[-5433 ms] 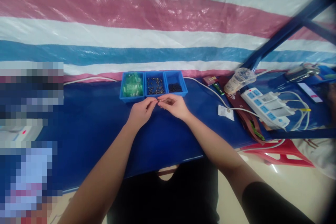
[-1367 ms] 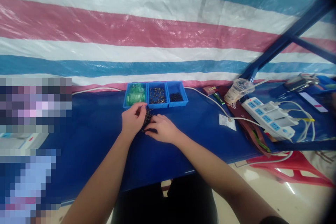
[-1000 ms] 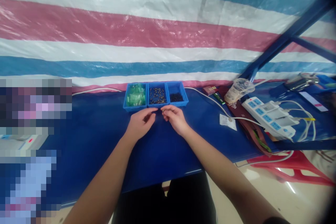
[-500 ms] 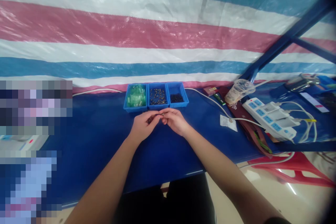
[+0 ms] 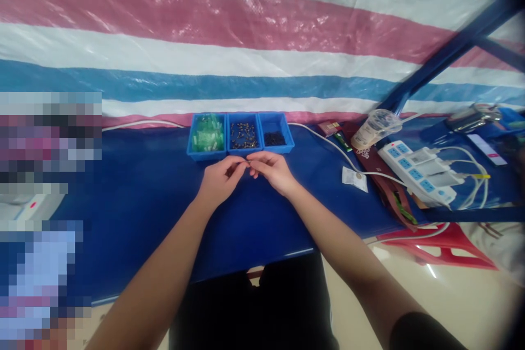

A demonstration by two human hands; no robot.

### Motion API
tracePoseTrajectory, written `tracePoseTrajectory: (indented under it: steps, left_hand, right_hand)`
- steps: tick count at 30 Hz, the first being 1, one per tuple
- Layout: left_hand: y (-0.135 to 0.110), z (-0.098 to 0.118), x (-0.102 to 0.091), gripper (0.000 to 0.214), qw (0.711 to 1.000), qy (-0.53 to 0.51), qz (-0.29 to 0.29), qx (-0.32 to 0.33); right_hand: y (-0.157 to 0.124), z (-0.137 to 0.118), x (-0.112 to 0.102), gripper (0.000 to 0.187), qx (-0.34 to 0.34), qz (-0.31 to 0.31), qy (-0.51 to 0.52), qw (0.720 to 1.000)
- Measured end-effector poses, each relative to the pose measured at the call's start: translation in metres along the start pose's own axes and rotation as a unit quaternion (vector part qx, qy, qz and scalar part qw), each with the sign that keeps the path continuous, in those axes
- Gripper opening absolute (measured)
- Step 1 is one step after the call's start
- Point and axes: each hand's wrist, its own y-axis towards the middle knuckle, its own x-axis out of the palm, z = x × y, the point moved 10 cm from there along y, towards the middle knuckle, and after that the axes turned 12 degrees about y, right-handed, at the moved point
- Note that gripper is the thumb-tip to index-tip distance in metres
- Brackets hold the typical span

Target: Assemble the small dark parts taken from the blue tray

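My left hand (image 5: 221, 179) and my right hand (image 5: 273, 174) meet fingertip to fingertip just in front of three joined blue bins. Both are closed in a pinch around something small and dark that is too tiny to name. The left bin (image 5: 190, 149) holds green translucent pieces (image 5: 208, 134). Small metal pieces (image 5: 245, 134) lie scattered in the middle bin (image 5: 243, 150). In the right bin (image 5: 281, 149) is a pile of small black parts (image 5: 274, 138).
On the right are a plastic cup (image 5: 372, 128), a white power strip (image 5: 416, 174) with cables, a small packet (image 5: 355, 179) and a brown strap-like bag (image 5: 379, 188). A striped sheet (image 5: 246, 16) hangs behind the blue table (image 5: 139, 197). A red stool (image 5: 455, 249) stands at lower right.
The view has tipped down, so the bins and table sit higher in the picture. My hands stay together, with the fingertips slightly shifted around the small piece.
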Motion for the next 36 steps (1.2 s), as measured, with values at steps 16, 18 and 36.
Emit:
tracePoseTrajectory:
  steps: [16,18,36]
  left_hand:
    - [0.0024,-0.0009,0.0024,0.019,1.000,0.003,0.013,-0.001]
    - [0.0024,-0.0017,0.0023,0.021,1.000,0.000,0.018,0.000]
    - [0.0031,-0.0006,-0.0033,0.023,0.999,0.027,0.028,0.001]
  right_hand:
    - [0.0005,-0.0072,0.0019,0.032,-0.035,-0.011,-0.058,0.998]
    - [0.0016,-0.0081,-0.0007,0.032,-0.041,0.000,-0.062,0.997]
    - [0.0020,-0.0032,0.0006,0.036,-0.019,-0.004,-0.046,0.999]
